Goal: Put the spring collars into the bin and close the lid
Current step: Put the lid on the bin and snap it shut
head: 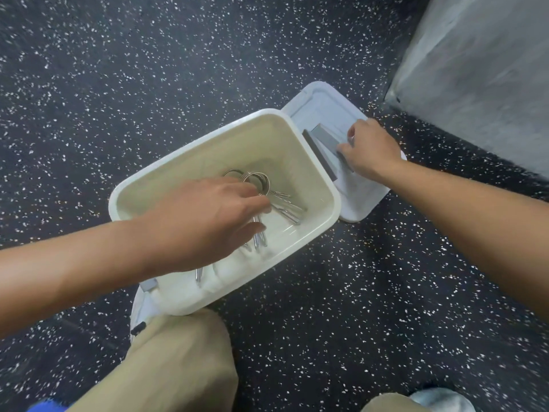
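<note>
A cream plastic bin (300,150) stands open on the speckled floor. Several metal spring collars (267,188) lie bunched on its bottom. My left hand (205,221) reaches down into the bin over the collars, fingers curled around some of them, and hides part of the bunch. The white lid (329,105) lies flat on the floor against the bin's right side, with a grey latch piece (323,138) on it. My right hand (371,150) rests on the lid, fingers bent on its grey piece and surface.
The dark speckled floor (148,84) surrounds the bin. A grey slab-like block (481,69) stands at the upper right, close to the lid. My knees in tan trousers (178,361) sit just in front of the bin.
</note>
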A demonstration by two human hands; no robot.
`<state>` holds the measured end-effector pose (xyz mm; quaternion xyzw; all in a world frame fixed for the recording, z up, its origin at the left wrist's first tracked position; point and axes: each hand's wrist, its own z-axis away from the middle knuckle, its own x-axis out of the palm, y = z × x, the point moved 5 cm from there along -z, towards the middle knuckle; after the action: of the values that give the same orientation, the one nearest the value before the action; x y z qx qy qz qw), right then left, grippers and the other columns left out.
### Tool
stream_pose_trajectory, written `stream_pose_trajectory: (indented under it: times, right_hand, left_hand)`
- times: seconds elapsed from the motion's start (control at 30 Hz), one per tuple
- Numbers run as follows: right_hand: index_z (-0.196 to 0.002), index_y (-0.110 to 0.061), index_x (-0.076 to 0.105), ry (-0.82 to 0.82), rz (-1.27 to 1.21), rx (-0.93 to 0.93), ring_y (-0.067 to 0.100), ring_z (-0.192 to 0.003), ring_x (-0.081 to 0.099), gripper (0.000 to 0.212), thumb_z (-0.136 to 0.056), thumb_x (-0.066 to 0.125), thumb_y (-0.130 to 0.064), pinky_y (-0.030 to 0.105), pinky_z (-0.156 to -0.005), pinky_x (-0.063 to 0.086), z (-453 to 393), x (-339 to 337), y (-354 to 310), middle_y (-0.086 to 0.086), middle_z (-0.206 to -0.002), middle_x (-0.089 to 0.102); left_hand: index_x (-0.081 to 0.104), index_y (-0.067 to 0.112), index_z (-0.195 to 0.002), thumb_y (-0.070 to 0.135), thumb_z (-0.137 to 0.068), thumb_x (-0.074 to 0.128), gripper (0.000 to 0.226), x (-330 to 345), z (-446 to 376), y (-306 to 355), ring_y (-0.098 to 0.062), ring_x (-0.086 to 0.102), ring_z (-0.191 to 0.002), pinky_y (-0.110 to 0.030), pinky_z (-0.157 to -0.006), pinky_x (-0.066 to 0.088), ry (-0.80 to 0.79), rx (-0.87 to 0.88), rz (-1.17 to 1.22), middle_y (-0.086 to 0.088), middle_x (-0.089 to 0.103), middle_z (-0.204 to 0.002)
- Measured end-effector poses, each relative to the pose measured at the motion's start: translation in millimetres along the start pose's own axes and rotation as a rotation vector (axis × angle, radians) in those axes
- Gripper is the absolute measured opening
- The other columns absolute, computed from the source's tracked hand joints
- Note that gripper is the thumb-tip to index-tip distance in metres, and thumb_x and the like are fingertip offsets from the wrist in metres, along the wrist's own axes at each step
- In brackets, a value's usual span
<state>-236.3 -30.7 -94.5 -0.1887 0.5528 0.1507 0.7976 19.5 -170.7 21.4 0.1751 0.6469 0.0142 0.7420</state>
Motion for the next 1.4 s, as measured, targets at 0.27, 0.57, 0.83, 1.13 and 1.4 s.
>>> stream_pose_trajectory:
  times: [0.27, 0.57, 0.83, 1.13, 1.4]
  right_hand:
    - [-0.124, -0.006, 0.054, 0.024, 0.154, -0.044, 0.035, -0.111, 0.056, 0.054, -0.089, 0.056, -0.047, 0.043, -0.083, 0.048, -4.4, 3.2, -9.4, 0.014, -0.127, 0.052]
    - [-0.124, -0.001, 0.049, -0.023, 0.401, -0.12, 0.035, -0.112, 0.053, 0.039, -0.095, 0.046, -0.027, 0.042, -0.085, 0.044, 2.8, 6.3, -32.4, 0.017, -0.124, 0.052]
    - [-0.124, 0.002, 0.049, -0.021, 0.378, -0.105, 0.039, -0.107, 0.054, 0.048, -0.089, 0.052, -0.031, 0.041, -0.081, 0.042, -3.7, -4.8, -8.4, 0.021, -0.121, 0.053]
    - [-0.112, 0.008, 0.05, 0.102, 0.388, -0.164, 0.041, -0.097, 0.053, 0.043, -0.09, 0.059, -0.028, 0.041, -0.07, 0.033, 8.0, -47.8, 31.7, 0.028, -0.112, 0.052]
    - [-0.111, 0.004, 0.047, 0.192, 0.292, -0.234, 0.041, -0.097, 0.053, 0.052, -0.092, 0.054, -0.043, 0.04, -0.066, 0.032, 29.5, -103.8, 41.4, 0.027, -0.111, 0.049]
  left_hand:
    - [0.064, 0.025, -0.106, 0.049, -0.094, 0.035, 0.039, 4.9, 8.6, 1.9, -0.021, 0.064, -0.085, -0.038, -0.062, 0.051, -0.033, -0.031, 0.032, 0.008, 0.067, -0.093]
    - [0.062, 0.028, -0.109, 0.055, -0.09, 0.022, 0.052, 0.3, 9.1, -11.0, -0.023, 0.064, -0.088, -0.04, -0.065, 0.053, -0.049, -0.109, 0.062, 0.009, 0.065, -0.096]
    - [0.063, 0.026, -0.109, 0.055, -0.087, 0.019, 0.056, -5.8, 5.5, -13.6, -0.024, 0.064, -0.087, -0.042, -0.066, 0.053, -0.056, -0.122, 0.048, 0.009, 0.066, -0.095]
    - [0.063, 0.023, -0.105, 0.049, -0.092, 0.038, 0.038, -18.3, 1.1, -11.8, -0.027, 0.064, -0.085, -0.042, -0.063, 0.054, -0.023, -0.096, 0.021, 0.006, 0.067, -0.09]
    - [0.062, 0.029, -0.113, 0.048, -0.096, 0.041, 0.033, -35.2, -7.2, -7.6, -0.023, 0.064, -0.087, -0.038, -0.064, 0.053, 0.014, -0.078, -0.003, 0.009, 0.066, -0.093]
